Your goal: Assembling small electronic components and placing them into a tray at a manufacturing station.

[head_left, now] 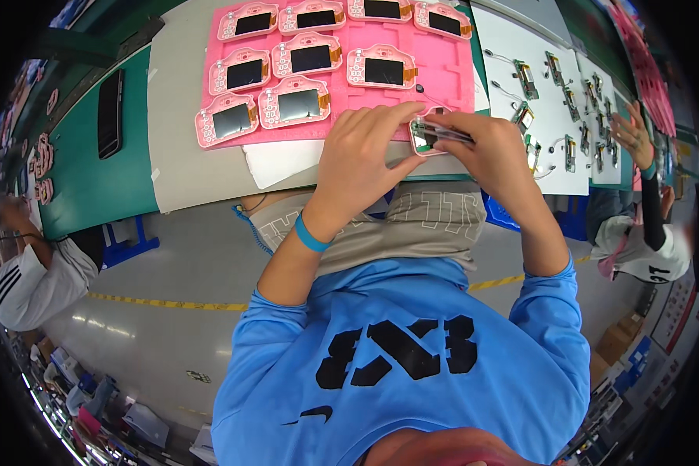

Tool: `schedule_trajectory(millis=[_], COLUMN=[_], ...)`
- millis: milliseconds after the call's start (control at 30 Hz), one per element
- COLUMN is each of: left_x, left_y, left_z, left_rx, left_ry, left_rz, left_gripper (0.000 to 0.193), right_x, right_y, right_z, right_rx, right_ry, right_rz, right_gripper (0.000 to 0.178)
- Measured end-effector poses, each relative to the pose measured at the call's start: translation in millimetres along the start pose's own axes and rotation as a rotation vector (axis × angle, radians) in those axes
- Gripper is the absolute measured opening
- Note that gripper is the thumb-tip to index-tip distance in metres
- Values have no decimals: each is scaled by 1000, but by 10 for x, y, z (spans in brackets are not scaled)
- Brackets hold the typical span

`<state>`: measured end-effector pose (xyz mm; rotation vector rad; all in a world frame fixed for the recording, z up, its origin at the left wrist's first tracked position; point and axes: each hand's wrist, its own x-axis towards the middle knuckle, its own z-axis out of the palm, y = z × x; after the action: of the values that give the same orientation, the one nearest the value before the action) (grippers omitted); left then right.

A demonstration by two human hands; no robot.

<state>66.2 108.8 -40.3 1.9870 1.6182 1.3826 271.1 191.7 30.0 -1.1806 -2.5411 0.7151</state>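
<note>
At the front edge of the pink foam tray, my left hand [357, 159] grips a small pink casing [416, 149] between thumb and forefinger. A green circuit board [422, 137] shows inside the casing. My right hand [493, 147] is closed on what look like slim metal tweezers [452, 134], their tips over the board. A thin wire with a small black round part [420, 89] lies just beyond the casing. Fingers hide part of the casing's right side. Several similar pink casings with dark screens [297, 105] lie in rows on the tray [373, 35].
On the right, white sheets [555, 175] carry several circuit boards with wires [525, 79]. A black phone-like slab [110, 113] lies on the green mat [132, 171] at left. A white sheet [276, 161] sticks out under the tray. People work at both sides; one hand [635, 136] reaches in at right.
</note>
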Motion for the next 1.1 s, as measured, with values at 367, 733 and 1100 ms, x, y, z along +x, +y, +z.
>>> schedule_trajectory(millis=[367,733,1100], left_x=[50,2118,2358], left_y=[126,-1171,-1659], left_z=[-164,-1175,-964], left_rx=[-128,137,462], left_ry=[15,-108,-45], left_rz=[-120,-202,-170], left_gripper=[62,28,31], right_x=[-188,-403,-368], right_y=[250,349,1161], right_z=[-121,159,-754], right_rx=[641,240,180], right_ry=[205,136,439], right_rz=[238,214,371], right_gripper=[35,20,19])
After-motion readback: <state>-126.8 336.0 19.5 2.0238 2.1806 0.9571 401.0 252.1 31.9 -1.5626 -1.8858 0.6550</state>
